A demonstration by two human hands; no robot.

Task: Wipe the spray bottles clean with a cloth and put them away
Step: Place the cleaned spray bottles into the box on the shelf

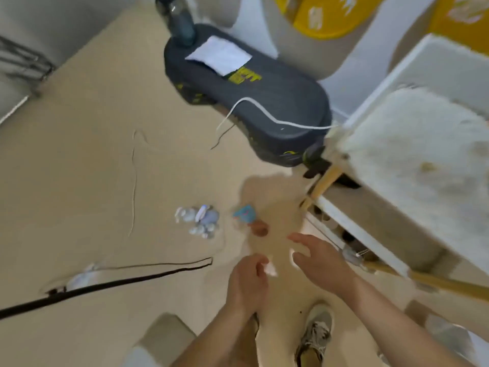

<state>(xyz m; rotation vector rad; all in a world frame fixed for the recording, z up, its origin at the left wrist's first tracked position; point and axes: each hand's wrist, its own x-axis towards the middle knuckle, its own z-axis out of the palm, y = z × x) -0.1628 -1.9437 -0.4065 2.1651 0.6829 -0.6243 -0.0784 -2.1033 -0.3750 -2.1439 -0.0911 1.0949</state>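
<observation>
Teal-topped and blurred, what looks like a small spray bottle (244, 214) lies on the floor (92, 168), just ahead and slightly left of both hands; its long axis is unclear. The left hand (247, 282) pinches a white cloth (270, 270). The right hand (317, 260) is spread and empty.

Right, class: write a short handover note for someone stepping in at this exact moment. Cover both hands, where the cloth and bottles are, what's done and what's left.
Left hand: pinches a small white cloth.
Right hand: open, fingers spread, holding nothing.
Bottles: a blurred cluster of small clear and bluish ones on the beige floor, ahead and left of the hands. A teal item lies beside them, too blurred to name.
Done: no bottle is in hand; the blur hides whether any is wiped.
Left: probably pick up each bottle, wipe it, put it away.
</observation>
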